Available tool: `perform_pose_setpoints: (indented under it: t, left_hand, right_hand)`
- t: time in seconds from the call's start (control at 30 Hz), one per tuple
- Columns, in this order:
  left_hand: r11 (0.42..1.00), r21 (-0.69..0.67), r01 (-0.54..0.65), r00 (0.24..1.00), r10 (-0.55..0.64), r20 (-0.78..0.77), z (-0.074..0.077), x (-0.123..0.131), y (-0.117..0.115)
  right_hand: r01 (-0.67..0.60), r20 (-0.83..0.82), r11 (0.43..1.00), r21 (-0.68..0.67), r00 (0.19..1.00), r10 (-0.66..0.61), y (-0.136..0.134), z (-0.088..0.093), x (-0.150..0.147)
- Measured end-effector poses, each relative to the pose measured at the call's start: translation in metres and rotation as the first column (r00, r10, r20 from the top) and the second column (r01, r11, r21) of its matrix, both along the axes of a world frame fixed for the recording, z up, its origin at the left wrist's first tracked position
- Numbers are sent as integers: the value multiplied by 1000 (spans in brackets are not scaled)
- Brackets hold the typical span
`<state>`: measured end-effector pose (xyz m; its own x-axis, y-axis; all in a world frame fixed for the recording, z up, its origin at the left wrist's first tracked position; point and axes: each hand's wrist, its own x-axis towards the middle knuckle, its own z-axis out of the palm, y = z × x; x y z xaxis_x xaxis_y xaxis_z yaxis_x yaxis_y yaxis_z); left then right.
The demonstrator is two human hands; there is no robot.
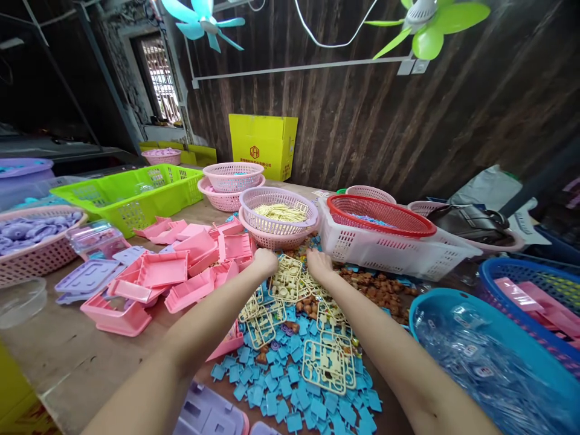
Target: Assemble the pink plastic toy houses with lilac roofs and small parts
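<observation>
My left hand (266, 263) is closed, its fingers curled away from me, just below the front of a pink basket (272, 240). Level with it, my right hand (319, 264) is closed too, near the corner of a white crate (362, 251). What either hand holds, if anything, is hidden. Between them lies a cream plastic sprue frame (289, 279) with small moulded parts. More cream sprue frames (327, 365) rest nearer me on a spread of small blue plastic pieces (281, 377). Brown figure-like pieces (378, 289) are heaped right of my right hand.
Pink plastic trays (162, 269) and flat lilac parts (88, 278) pile up at left. A lilac basket (254, 196) of thin cream pieces sits in the pink one. A red basket (408, 227) tops the white crate. A blue tub (441, 294) of clear parts stands at right.
</observation>
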<state>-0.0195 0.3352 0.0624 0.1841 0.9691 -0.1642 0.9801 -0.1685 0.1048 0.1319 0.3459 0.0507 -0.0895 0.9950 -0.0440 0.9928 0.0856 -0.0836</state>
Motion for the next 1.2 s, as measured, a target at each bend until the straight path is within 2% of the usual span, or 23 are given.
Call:
perform_pose_setpoints:
  t: [0.13,0.27,0.4,0.5,0.57,0.63,0.7,0.77,0.83,0.9,0.97,1.03,1.13,1.2]
  left_hand:
    - [993,-110,-37,999,37,-5,6,-1,3]
    - [972,-234,-35,999,37,3,25,-17,10]
    - [942,-336,27,997,-2,76,53,-37,7]
    - [925,-355,136,979,-70,193,67,-37,-11]
    - [899,-362,246,950,-151,272,69,-23,-32]
    - [848,-376,373,909,-252,333,65,4,-57]
    - [787,-392,476,867,-344,361,57,37,-85]
    - [751,-395,529,843,-411,347,46,72,-112]
    - [764,-359,536,843,-456,287,35,101,-133]
    - [803,-281,526,850,-485,205,26,120,-147]
    - [828,-201,524,852,-507,134,21,129,-155]
    - [831,-159,533,846,-525,88,23,127,-159]
    - [826,-109,553,833,-550,63,38,115,-169]
    - [823,-52,565,825,-562,61,50,105,-183]
  right_hand:
    - [42,-77,999,-11,996,-43,-2,6,3]
    - [58,-211,994,-89,974,-76,-8,25,17]
    - [-6,-356,982,-191,932,-63,-26,45,37]
    - [-111,-430,965,-238,903,-3,-53,55,56]
    - [-195,-450,939,-285,892,49,-78,58,69]
    - [-246,-433,903,-353,898,75,-106,56,82]
    - [-236,-384,880,-413,921,66,-136,47,93]
    - [-169,-320,893,-418,947,30,-164,33,99]
    - [-76,-269,931,-356,963,-24,-187,18,102]
    - [-7,-256,963,-270,964,-65,-202,7,106]
    - [19,-279,978,-207,957,-77,-214,6,112]
    - [17,-325,986,-169,943,-72,-226,16,121]
    - [24,-403,987,-158,911,-87,-254,39,143]
    - [67,-472,990,-128,874,-120,-282,47,163]
